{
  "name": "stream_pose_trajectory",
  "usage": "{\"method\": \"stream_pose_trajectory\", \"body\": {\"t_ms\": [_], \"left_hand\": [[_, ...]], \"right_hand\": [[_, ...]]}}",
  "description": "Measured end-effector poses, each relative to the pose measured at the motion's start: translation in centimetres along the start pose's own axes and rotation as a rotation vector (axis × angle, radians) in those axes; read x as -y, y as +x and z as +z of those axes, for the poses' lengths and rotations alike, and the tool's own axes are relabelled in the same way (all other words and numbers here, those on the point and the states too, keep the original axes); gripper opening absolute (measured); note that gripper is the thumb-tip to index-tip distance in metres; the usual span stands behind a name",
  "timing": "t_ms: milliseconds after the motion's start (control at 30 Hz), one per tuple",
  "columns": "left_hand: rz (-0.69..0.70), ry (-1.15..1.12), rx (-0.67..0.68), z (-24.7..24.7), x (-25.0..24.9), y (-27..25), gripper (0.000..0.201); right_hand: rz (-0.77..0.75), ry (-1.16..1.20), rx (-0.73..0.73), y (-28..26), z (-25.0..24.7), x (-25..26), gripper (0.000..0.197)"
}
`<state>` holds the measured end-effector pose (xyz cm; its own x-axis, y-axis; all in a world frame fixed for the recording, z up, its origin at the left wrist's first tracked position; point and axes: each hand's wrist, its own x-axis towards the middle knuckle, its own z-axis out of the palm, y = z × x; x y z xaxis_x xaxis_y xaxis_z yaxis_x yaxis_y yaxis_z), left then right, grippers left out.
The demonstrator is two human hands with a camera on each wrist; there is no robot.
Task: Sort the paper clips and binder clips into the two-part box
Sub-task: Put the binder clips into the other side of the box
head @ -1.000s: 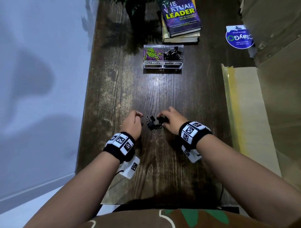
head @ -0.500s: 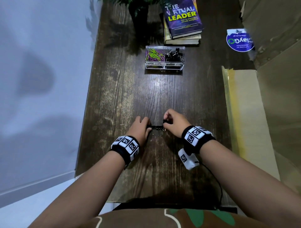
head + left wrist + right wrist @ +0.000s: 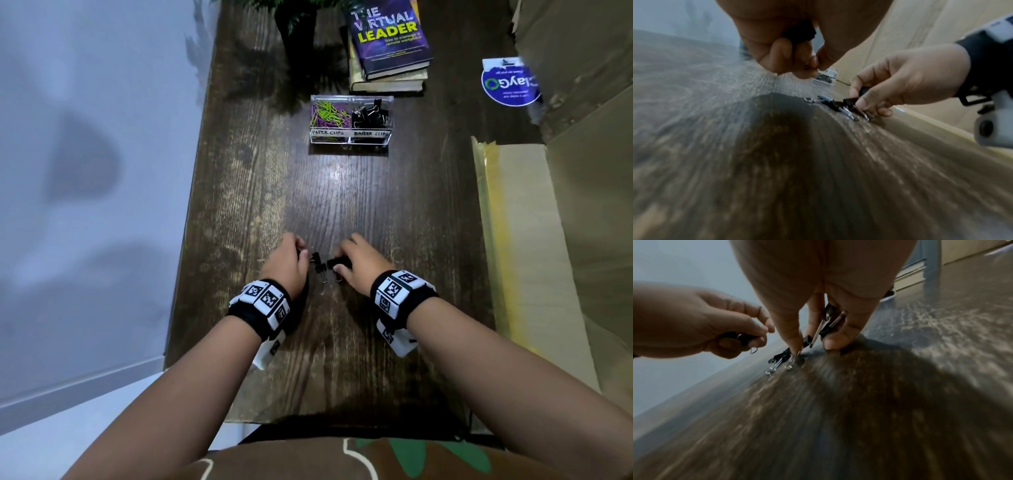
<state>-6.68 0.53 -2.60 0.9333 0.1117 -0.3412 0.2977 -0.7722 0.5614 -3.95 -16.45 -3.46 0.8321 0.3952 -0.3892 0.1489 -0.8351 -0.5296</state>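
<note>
Black binder clips (image 3: 320, 268) lie on the dark wooden table (image 3: 342, 205) between my two hands. My left hand (image 3: 287, 261) has its fingers curled round binder clips (image 3: 744, 338) just above the table. My right hand (image 3: 354, 263) pinches binder clips (image 3: 827, 324) between thumb and fingers, with its fingertips (image 3: 833, 340) down on the wood beside the loose clips (image 3: 780, 359). The clear two-part box (image 3: 351, 120) stands further back; its left part holds coloured paper clips (image 3: 327, 113), its right part black binder clips (image 3: 370, 114).
Two stacked books (image 3: 388, 44) and a dark plant pot (image 3: 298, 31) stand behind the box. A blue round sticker (image 3: 510, 84) lies at the back right. Cardboard (image 3: 527, 240) runs along the table's right edge, and a pale wall borders the left.
Both hands have closed in on the small heap of binder clips and picked some up; fewer loose clips lie between them now.
</note>
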Motion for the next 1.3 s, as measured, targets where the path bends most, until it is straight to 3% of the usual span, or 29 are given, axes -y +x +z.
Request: {"method": "stream_pose_trajectory", "body": {"t_ms": [200, 400, 567, 733, 967, 1200, 1300], "left_hand": [[0.130, 0.245, 0.159, 0.9, 0.5, 0.1, 0.033], [0.108, 0.253, 0.267, 1.2, 1.0, -0.1, 0.058], [0.116, 0.238, 0.235, 1.6, 0.7, 0.0, 0.048], [0.103, 0.175, 0.188, 1.9, 0.2, 0.5, 0.030], [0.182, 0.226, 0.227, 2.1, 0.0, 0.6, 0.019], [0.226, 0.269, 0.333, 2.1, -0.7, 1.6, 0.023], [0.245, 0.323, 0.359, 1.9, -1.1, 2.0, 0.024]], "right_hand": [[0.207, 0.393, -0.045, -0.2, -1.1, -0.7, 0.015], [0.308, 0.571, -0.081, 0.8, -3.4, -2.0, 0.022], [0.321, 0.543, -0.122, 2.7, -7.0, -2.9, 0.020], [0.314, 0.559, -0.303, 6.8, -12.5, -3.2, 0.017], [0.258, 0.282, -0.444, 13.7, -19.5, -3.1, 0.018], [0.199, 0.081, -0.457, 18.2, -20.1, -1.9, 0.022], [0.206, 0.009, -0.390, 19.1, -19.2, -1.9, 0.022]]}}
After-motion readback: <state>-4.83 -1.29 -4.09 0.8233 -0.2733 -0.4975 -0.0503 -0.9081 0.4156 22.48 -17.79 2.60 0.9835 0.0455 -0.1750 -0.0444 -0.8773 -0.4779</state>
